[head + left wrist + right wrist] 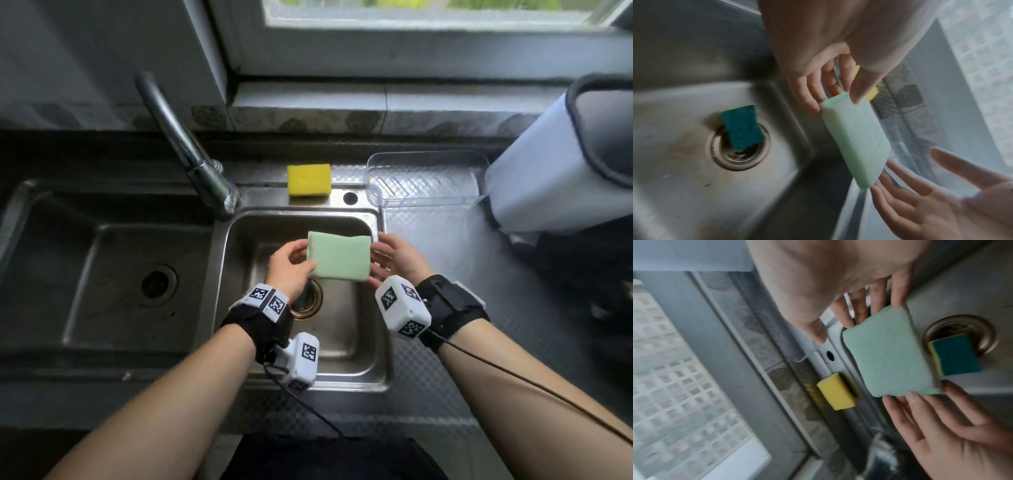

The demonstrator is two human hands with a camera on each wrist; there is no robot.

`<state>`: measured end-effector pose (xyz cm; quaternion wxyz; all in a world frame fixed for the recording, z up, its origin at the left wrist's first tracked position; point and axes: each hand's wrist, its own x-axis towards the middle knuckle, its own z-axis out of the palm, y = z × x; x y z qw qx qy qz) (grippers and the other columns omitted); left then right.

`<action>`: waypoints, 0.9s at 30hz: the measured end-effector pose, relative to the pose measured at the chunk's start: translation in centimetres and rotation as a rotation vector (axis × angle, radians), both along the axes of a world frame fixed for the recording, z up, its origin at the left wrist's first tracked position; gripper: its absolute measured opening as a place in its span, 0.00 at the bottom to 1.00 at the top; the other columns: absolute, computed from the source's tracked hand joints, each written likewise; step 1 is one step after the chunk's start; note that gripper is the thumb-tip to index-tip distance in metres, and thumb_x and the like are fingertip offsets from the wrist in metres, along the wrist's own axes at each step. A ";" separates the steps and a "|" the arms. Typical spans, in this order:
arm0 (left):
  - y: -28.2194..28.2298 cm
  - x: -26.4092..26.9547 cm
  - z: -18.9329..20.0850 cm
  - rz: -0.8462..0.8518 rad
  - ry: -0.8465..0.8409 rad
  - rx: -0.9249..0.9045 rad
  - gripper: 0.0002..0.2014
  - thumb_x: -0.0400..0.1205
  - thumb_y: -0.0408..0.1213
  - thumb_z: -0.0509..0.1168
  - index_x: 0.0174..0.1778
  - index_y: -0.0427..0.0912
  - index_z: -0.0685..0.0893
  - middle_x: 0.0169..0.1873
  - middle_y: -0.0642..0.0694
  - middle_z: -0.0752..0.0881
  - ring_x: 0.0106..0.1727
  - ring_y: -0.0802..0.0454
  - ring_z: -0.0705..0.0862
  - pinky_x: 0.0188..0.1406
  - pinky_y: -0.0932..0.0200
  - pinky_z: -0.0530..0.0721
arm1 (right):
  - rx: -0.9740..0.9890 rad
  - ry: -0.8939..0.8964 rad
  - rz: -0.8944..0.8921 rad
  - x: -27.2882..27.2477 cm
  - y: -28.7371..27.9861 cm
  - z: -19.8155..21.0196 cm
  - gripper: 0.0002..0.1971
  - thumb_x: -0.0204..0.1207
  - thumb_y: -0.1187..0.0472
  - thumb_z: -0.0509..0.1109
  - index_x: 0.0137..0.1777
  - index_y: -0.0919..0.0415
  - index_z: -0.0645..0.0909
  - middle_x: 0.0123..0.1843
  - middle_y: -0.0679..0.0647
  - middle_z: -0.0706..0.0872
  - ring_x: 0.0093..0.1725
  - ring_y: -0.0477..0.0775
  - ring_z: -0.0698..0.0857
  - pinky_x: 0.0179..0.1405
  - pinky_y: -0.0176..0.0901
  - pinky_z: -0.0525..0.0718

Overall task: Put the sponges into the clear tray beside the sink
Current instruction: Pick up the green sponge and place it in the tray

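— What does the green sponge [339,256] look like?
— A pale mint rectangle with a fine pebbled face and a slightly darker band along its thin edge, held level above the sink [373,342].
— Who has it?
— The left hand [289,265] pinches one short end, thumb on top and fingers beneath. The right hand [394,258] is spread, its straight fingers touching the opposite end.
— Other sponges?
— A yellow sponge [309,180] lies on the sink's back ledge, beyond the left hand's grip. A yellow sponge with a dark teal scrubbing face [743,126] lies over the drain [737,154], below the held one.
— And the clear tray [428,178]?
— On the worktop [479,274], beyond the right hand, just beside the sink rim; nothing shows inside it.
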<state>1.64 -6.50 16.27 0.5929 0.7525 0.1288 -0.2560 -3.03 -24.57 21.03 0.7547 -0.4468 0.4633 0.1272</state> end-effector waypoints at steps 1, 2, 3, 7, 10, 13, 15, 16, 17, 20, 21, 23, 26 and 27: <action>-0.7 0.3 0.6 0.011 -0.018 -0.034 0.21 0.74 0.22 0.67 0.63 0.39 0.82 0.54 0.40 0.87 0.52 0.50 0.84 0.45 0.56 0.87 | -0.013 -0.015 0.003 0.2 -0.9 0.7 0.09 0.77 0.51 0.65 0.44 0.57 0.80 0.44 0.51 0.85 0.42 0.50 0.84 0.39 0.42 0.81; -1.3 0.6 1.1 0.016 -0.029 -0.065 0.21 0.74 0.21 0.67 0.63 0.39 0.83 0.52 0.41 0.87 0.49 0.51 0.84 0.35 0.63 0.86 | -0.014 -0.022 0.011 0.5 -1.6 1.4 0.09 0.76 0.50 0.65 0.44 0.56 0.80 0.45 0.50 0.85 0.42 0.50 0.84 0.38 0.42 0.81; -2.1 0.9 1.8 0.017 -0.045 -0.086 0.21 0.75 0.21 0.67 0.62 0.40 0.83 0.50 0.42 0.87 0.46 0.52 0.84 0.28 0.68 0.82 | -0.017 -0.034 0.016 0.8 -2.5 2.1 0.10 0.76 0.49 0.65 0.44 0.55 0.80 0.46 0.49 0.85 0.42 0.50 0.84 0.37 0.41 0.81; -5.5 2.8 4.1 0.013 -0.064 -0.184 0.21 0.75 0.22 0.67 0.62 0.45 0.81 0.48 0.42 0.87 0.45 0.49 0.86 0.38 0.58 0.85 | -0.097 -0.113 0.021 2.7 -5.7 4.6 0.10 0.77 0.50 0.63 0.47 0.56 0.77 0.51 0.52 0.83 0.45 0.49 0.83 0.37 0.41 0.80; -8.4 4.4 4.8 0.035 -0.062 -0.222 0.21 0.75 0.22 0.66 0.56 0.51 0.81 0.48 0.42 0.87 0.46 0.47 0.87 0.50 0.49 0.87 | -0.158 -0.141 0.025 4.1 -7.7 5.8 0.10 0.77 0.50 0.64 0.44 0.56 0.79 0.49 0.51 0.85 0.46 0.49 0.84 0.38 0.42 0.80; -11.0 6.3 5.2 0.043 -0.067 -0.231 0.22 0.74 0.22 0.66 0.59 0.50 0.81 0.48 0.42 0.88 0.46 0.45 0.88 0.48 0.48 0.87 | -0.188 -0.163 0.012 5.7 -9.4 6.3 0.09 0.76 0.50 0.66 0.41 0.55 0.78 0.46 0.51 0.82 0.43 0.49 0.83 0.37 0.41 0.79; -12.5 7.5 4.9 0.047 -0.055 -0.205 0.23 0.75 0.22 0.65 0.64 0.46 0.80 0.51 0.39 0.88 0.45 0.44 0.88 0.48 0.47 0.87 | -0.213 -0.155 -0.007 6.8 -10.4 6.2 0.08 0.76 0.52 0.66 0.42 0.57 0.77 0.44 0.51 0.81 0.42 0.49 0.82 0.36 0.40 0.80; -13.2 8.0 4.9 0.048 -0.052 -0.188 0.24 0.75 0.22 0.65 0.66 0.44 0.80 0.52 0.38 0.87 0.44 0.44 0.87 0.48 0.47 0.87 | -0.223 -0.153 -0.011 7.3 -10.8 6.1 0.08 0.76 0.53 0.66 0.41 0.58 0.77 0.43 0.52 0.80 0.41 0.49 0.82 0.36 0.39 0.80; -13.6 8.5 4.8 0.047 -0.054 -0.175 0.24 0.75 0.21 0.65 0.67 0.43 0.79 0.53 0.37 0.86 0.42 0.45 0.86 0.45 0.49 0.87 | -0.228 -0.152 -0.009 7.8 -11.1 6.0 0.08 0.77 0.54 0.66 0.41 0.58 0.78 0.41 0.52 0.80 0.40 0.49 0.81 0.35 0.39 0.80; -14.7 9.8 4.2 0.036 -0.059 -0.130 0.24 0.76 0.22 0.65 0.68 0.42 0.79 0.52 0.38 0.85 0.36 0.51 0.84 0.28 0.62 0.82 | -0.211 -0.128 0.022 9.1 -12.0 5.3 0.09 0.77 0.54 0.66 0.41 0.59 0.78 0.38 0.51 0.78 0.36 0.49 0.79 0.27 0.34 0.80; -15.0 10.1 4.0 0.036 -0.061 -0.109 0.23 0.76 0.22 0.65 0.68 0.41 0.79 0.51 0.40 0.85 0.35 0.52 0.83 0.26 0.64 0.81 | -0.207 -0.113 0.037 9.5 -12.3 5.0 0.09 0.77 0.54 0.67 0.43 0.60 0.78 0.38 0.52 0.78 0.36 0.49 0.79 0.23 0.31 0.79; -15.3 10.4 3.7 0.049 -0.052 -0.104 0.23 0.76 0.22 0.65 0.68 0.40 0.78 0.49 0.41 0.85 0.35 0.53 0.83 0.28 0.62 0.82 | -0.199 -0.086 0.051 10.1 -12.7 4.3 0.11 0.77 0.53 0.67 0.48 0.62 0.77 0.40 0.53 0.78 0.37 0.50 0.78 0.19 0.29 0.78; -15.3 10.1 2.8 0.058 -0.022 -0.101 0.24 0.76 0.21 0.66 0.68 0.39 0.78 0.46 0.42 0.84 0.34 0.52 0.82 0.36 0.56 0.84 | -0.197 -0.059 0.086 10.7 -12.7 3.2 0.11 0.76 0.51 0.68 0.47 0.60 0.78 0.41 0.52 0.77 0.38 0.50 0.76 0.24 0.32 0.77; -15.4 10.2 2.4 0.059 -0.018 -0.081 0.23 0.76 0.22 0.66 0.67 0.39 0.78 0.47 0.41 0.84 0.36 0.51 0.82 0.39 0.54 0.85 | -0.173 -0.043 0.097 11.1 -12.8 2.6 0.10 0.75 0.52 0.68 0.45 0.59 0.77 0.39 0.51 0.76 0.37 0.50 0.75 0.25 0.32 0.77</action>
